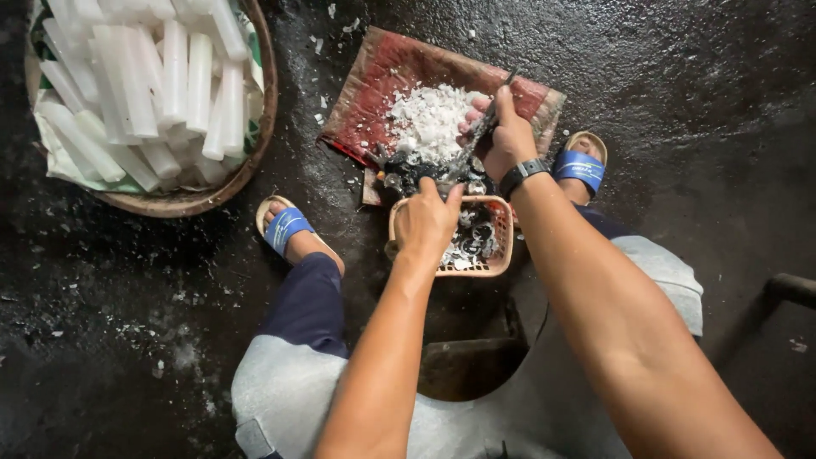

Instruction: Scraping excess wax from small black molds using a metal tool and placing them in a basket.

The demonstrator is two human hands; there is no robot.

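My right hand (501, 136) grips a dark knife (484, 126) whose blade points down over a dark lump (416, 174) crusted with white flakes. My left hand (425, 223) is closed on the near side of that lump, steadying it above a small orange plastic basket (497, 255). A heap of white flakes (429, 119) lies on a worn reddish mat (382, 76) just beyond both hands. A black watch sits on my right wrist.
A round woven basket (255, 144) at the upper left holds several long white sticks (170, 76). My feet in blue-strapped sandals (285, 228) rest on the wet dark floor on each side. A low dark stool (467, 365) is under me. A dark pipe (790, 289) is at the right edge.
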